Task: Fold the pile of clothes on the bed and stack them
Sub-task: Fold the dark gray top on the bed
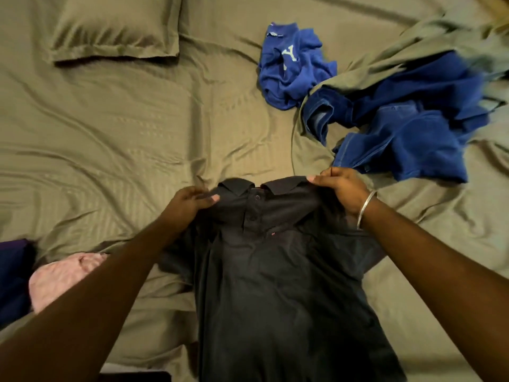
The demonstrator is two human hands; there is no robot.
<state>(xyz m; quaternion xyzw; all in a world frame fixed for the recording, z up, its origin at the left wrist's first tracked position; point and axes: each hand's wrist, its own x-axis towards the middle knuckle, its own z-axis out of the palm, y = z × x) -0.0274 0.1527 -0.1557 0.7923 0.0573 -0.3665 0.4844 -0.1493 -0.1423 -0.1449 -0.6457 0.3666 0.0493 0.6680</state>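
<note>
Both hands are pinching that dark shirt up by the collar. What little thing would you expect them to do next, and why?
Probably lay the dark polo shirt flat and smooth it before folding a side inward. The left hand and right hand each pinch a shoulder beside the collar, the front faces up, and the sleeves are bunched under the body. The blue T-shirt and jeans are crumpled farther up the bed.
</note>
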